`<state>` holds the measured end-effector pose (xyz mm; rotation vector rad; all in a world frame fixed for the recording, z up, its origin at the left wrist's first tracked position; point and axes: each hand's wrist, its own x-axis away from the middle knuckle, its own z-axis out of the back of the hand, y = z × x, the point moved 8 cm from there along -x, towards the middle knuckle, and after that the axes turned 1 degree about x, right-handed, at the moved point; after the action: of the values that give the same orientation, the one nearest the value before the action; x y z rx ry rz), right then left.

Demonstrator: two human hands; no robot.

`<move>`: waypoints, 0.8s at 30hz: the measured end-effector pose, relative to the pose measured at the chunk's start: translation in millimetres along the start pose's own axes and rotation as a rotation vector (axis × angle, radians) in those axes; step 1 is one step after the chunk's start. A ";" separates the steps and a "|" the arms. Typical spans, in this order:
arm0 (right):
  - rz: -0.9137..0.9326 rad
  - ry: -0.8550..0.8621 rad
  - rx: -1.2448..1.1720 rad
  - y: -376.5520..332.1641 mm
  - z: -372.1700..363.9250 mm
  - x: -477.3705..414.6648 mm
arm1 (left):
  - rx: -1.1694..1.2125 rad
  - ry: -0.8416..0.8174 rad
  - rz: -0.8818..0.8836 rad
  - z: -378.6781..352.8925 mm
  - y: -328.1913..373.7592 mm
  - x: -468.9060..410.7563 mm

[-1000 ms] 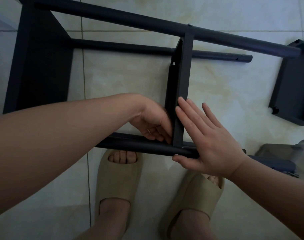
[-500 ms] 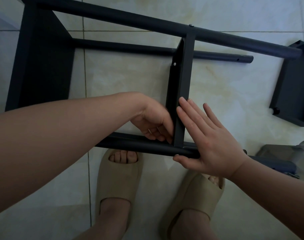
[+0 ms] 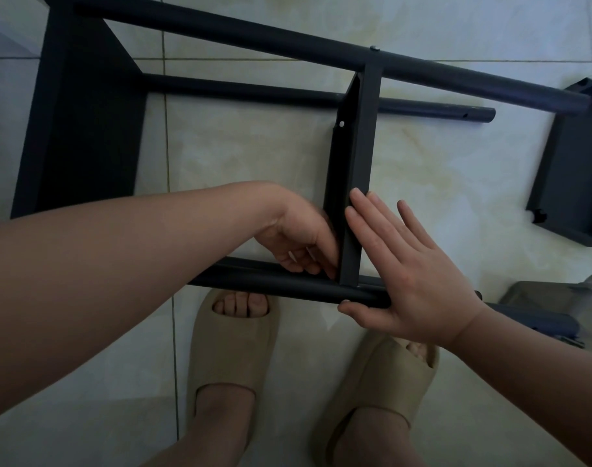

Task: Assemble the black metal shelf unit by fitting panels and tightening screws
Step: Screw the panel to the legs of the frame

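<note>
The black shelf frame lies on its side on the tiled floor. Its middle panel (image 3: 358,156) stands between the far tube (image 3: 254,38) and the near tube (image 3: 271,281). My left hand (image 3: 298,237) has its fingers curled into the inner corner where this panel meets the near tube; what the fingertips hold is hidden. My right hand (image 3: 412,274) lies flat with straight fingers against the panel's right face, its thumb under the near tube. A screw head (image 3: 374,48) shows on the far tube above the panel. Another screw (image 3: 341,123) sits on the panel's inner flange.
A wide end panel (image 3: 85,136) closes the frame on the left. A lower tube (image 3: 254,91) runs behind. A loose black panel (image 3: 571,176) lies at the right, with a grey object (image 3: 550,298) below it. My feet in beige slippers (image 3: 234,345) stand against the near tube.
Both hands stay at the same corner. My left fingers have shifted only slightly against the panel, and the frame has not moved.
</note>
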<state>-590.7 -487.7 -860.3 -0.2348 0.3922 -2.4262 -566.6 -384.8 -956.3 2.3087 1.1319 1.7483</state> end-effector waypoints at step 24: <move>0.002 0.008 -0.008 0.1 0.3 0.1 | 0.067 -0.059 -0.037 -2.1 1.9 0.5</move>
<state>-590.7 -487.9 -860.0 -0.2277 0.4054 -2.4244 -567.4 -386.7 -954.3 2.3430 1.2333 1.6436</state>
